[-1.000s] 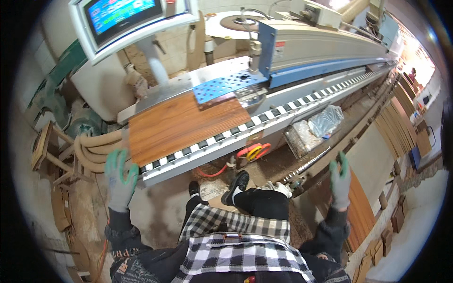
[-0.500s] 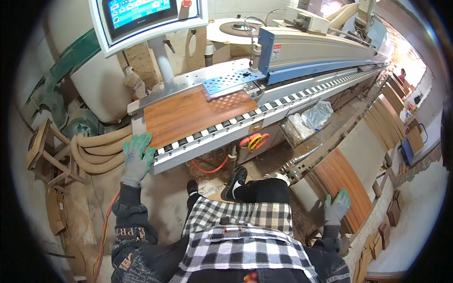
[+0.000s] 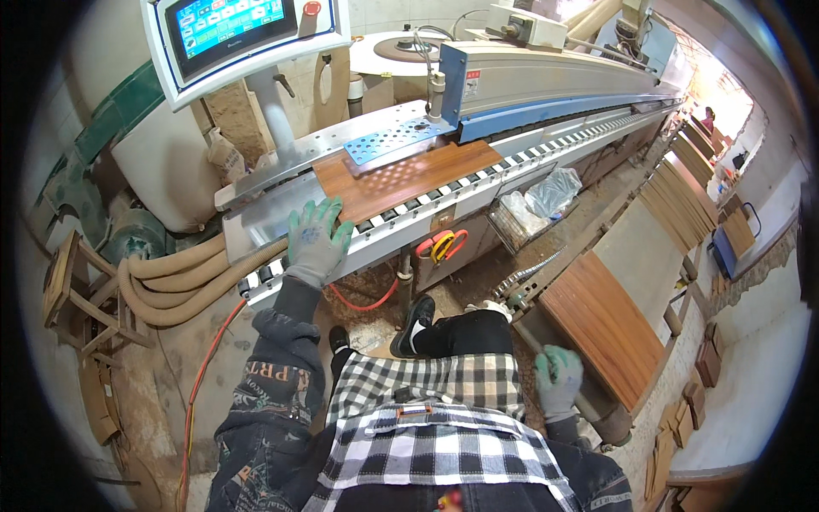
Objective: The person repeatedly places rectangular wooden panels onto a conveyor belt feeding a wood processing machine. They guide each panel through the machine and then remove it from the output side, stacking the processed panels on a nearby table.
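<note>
One wood-grain panel (image 3: 409,181) lay flat on the machine's surface (image 3: 256,226), its near edge along the black-and-white banded strip (image 3: 554,146) at the surface's front edge, its far side partly beneath a blue perforated plate (image 3: 397,142). Judged from this posture, good handling called for level, even pressure at the panel's left end, the near edge kept parallel to the strip, and fingers kept well short of the plate and the long beige guard (image 3: 546,78). The left hand (image 3: 317,249) was open, its spread fingers at the panel's near left corner, so that the panel extended rightward from it; whether they pressed on the face or the end could not be settled. The right hand (image 3: 559,382), well apart from this panel, was curled beside the left edge of a second panel (image 3: 604,328) on a rack (image 3: 638,229); whether it gripped anything could not be told.
</note>
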{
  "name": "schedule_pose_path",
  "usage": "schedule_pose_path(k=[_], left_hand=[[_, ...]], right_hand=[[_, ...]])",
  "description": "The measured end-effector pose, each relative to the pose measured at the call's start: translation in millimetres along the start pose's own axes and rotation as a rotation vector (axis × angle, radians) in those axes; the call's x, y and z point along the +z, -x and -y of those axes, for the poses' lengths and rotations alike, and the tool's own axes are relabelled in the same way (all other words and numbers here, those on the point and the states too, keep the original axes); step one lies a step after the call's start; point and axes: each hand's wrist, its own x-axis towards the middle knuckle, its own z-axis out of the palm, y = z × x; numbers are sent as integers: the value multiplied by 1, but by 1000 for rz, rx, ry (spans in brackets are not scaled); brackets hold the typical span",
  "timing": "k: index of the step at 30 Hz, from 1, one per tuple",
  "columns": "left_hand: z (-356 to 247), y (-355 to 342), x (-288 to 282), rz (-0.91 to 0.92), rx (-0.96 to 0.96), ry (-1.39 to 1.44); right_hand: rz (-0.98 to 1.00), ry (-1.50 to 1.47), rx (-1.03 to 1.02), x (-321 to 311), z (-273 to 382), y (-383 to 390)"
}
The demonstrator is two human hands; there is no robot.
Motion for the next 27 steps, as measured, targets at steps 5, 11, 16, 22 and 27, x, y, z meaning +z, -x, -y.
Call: schedule_pose_path(k=[5, 11, 16, 22, 27], left_hand=[[0, 6, 5, -105, 53, -69], [3, 7, -1, -66, 52, 95], [7, 27, -22, -209, 93, 369], [-3, 79, -51, -208, 183, 400], [-15, 117, -78, -80, 289, 201]], right_hand=[[-261, -1935, 1066, 18, -69, 33], [-630, -1764, 973, 8, -162, 54], [-392, -1693, 791, -4, -142, 51], [17, -1615, 500, 25, -79, 5], [315, -1350, -45, 69, 43, -65]])
